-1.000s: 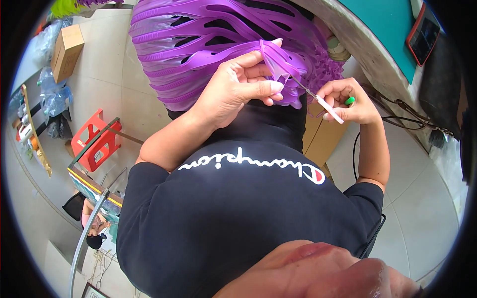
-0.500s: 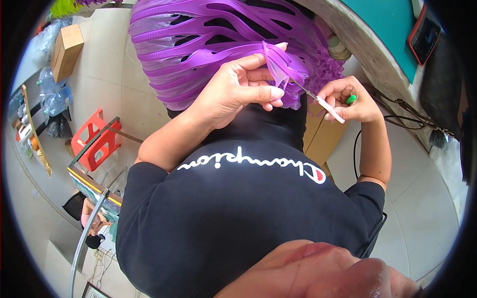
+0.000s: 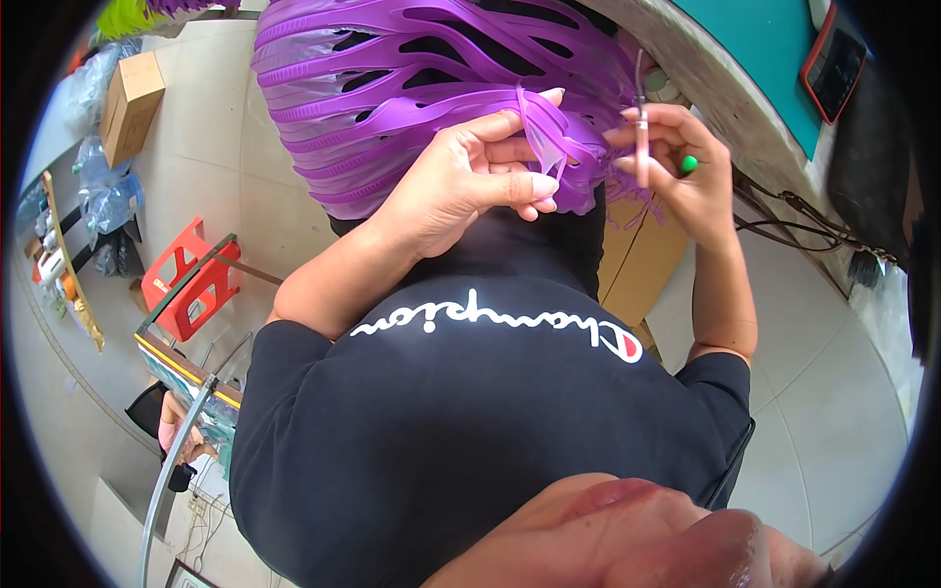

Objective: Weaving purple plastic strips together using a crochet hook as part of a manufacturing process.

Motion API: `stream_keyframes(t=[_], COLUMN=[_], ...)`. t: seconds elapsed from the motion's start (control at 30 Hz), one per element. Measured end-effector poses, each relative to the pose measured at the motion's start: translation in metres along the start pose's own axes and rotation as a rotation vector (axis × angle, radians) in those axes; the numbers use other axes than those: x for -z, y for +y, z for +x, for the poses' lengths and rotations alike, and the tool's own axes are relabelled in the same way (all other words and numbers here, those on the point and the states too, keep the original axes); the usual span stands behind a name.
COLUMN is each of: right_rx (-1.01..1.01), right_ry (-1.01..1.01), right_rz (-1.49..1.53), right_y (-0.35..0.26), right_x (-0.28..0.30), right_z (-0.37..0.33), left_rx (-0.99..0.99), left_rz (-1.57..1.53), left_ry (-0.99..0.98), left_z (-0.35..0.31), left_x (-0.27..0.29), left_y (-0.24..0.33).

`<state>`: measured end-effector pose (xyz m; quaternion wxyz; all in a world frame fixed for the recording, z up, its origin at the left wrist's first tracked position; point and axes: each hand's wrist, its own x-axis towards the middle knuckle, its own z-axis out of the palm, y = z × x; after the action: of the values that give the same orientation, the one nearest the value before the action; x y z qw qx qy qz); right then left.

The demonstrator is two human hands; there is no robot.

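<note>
- Grasping part of the purple rubbery piece (image 3: 551, 127), the left hand (image 3: 461, 181) has its thumb and index finger spread at the piece's near edge; the grip of its other fingers is partly hidden.
- That piece lies at the front right of a large purple bundle (image 3: 392, 83) of slotted strips over the person's lap; where it ends and the bundle begins is hard to make out, and the bundle's far side is cut off by the upper edge.
- The right hand (image 3: 681, 162) is closed around a slim tool (image 3: 642, 147) with a pale handle, its thin shaft pointing toward the top of the picture, apart from the piece; the tip is too fine to judge.
- A green bit (image 3: 690, 164) shows at that hand's curled fingers; most of it is covered, so its kind cannot be told.
- Frilly purple scraps (image 3: 637, 204) sit beside the right hand, which hides some of them.
- A pale round object (image 3: 661, 88) behind the tool is partly covered.
- At upper right, a red-edged phone (image 3: 833, 73) lies by a teal mat (image 3: 750, 44), which the upper edge cuts off.
- Far left, a co-worker (image 3: 184, 431) is partly blocked by a metal bar (image 3: 176, 470).
</note>
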<state>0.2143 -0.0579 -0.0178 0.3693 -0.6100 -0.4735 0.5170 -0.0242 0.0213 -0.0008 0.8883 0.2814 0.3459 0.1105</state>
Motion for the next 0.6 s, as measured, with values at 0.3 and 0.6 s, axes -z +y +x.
stream_keyframes(t=[0.3,0.6], right_rx=[-0.095,-0.187], right_ry=[-0.174,-0.130], right_rz=[0.312,0.210], right_y=[0.014,0.048], right_x=[-0.004,-0.001], right_z=[0.014,0.025], left_rx=[0.470,-0.182], left_rz=[-0.603,-0.987], left_ry=[-0.255,-0.331], left_z=[-0.015,-0.077], left_x=[0.018,0.089], left_y=[0.001,0.055])
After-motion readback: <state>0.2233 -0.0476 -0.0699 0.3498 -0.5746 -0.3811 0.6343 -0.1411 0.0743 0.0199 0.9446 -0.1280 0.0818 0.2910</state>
